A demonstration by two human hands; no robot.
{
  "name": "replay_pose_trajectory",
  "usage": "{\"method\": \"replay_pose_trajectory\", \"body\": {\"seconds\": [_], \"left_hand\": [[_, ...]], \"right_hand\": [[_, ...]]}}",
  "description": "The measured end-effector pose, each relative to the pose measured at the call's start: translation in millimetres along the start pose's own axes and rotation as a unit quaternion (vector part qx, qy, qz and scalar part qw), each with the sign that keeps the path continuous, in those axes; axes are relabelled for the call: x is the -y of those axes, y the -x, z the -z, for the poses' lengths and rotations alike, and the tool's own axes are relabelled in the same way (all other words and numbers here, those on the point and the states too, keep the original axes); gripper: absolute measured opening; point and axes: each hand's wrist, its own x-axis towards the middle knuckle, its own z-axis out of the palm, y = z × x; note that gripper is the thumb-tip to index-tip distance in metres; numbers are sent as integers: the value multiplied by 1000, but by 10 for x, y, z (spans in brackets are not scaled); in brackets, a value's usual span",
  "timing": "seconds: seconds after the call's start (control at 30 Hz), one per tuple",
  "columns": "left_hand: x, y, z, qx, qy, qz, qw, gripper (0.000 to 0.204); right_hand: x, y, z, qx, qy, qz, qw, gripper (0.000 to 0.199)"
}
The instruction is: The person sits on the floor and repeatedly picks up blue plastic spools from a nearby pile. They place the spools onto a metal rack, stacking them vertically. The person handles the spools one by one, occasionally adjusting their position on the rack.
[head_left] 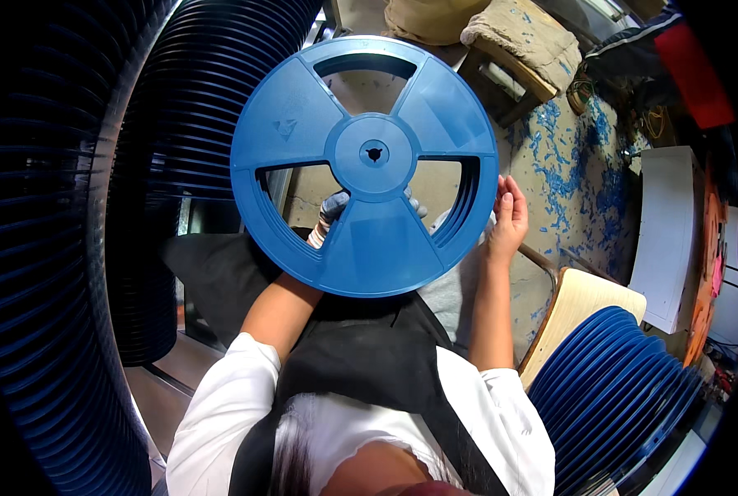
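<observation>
A stack of blue plastic reels (375, 248) lies flat before me, with several layered rims showing through the openings of the top one. My left hand (333, 206), in a grey glove, reaches underneath and holds the stack near the hub. Its fingers appear through the openings on both sides of the lower spoke, and the spoke hides the rest. At the right rim is my bare right hand (508, 217), fingers extended and loosely together beside the edge. Whether its fingertips touch the rim is hard to tell.
Long rows of dark blue reels (212, 91) stand at the left behind a curved metal rail (109, 207). More blue reels (613, 388) rest on a wooden chair (588, 310) at the lower right. Blue scraps (563, 182) litter the floor near a cushioned stool (522, 41).
</observation>
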Motion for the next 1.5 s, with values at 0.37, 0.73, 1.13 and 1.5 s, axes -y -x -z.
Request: {"method": "replay_pose_trajectory", "body": {"seconds": [0.37,0.73,1.13,1.5], "left_hand": [[-18,92,180,-53,-69,15,996,85],[-29,136,448,-69,-108,-8,992,91],[-50,423,398,-66,-113,-41,991,77],[169,1590,-241,-162,-73,-51,983,79]], "right_hand": [[658,-53,-878,210,346,288,868,24],[494,-57,-984,221,304,260,889,20],[229,-410,-483,59,71,42,995,16],[-924,-283,-718,252,198,-85,943,16]]}}
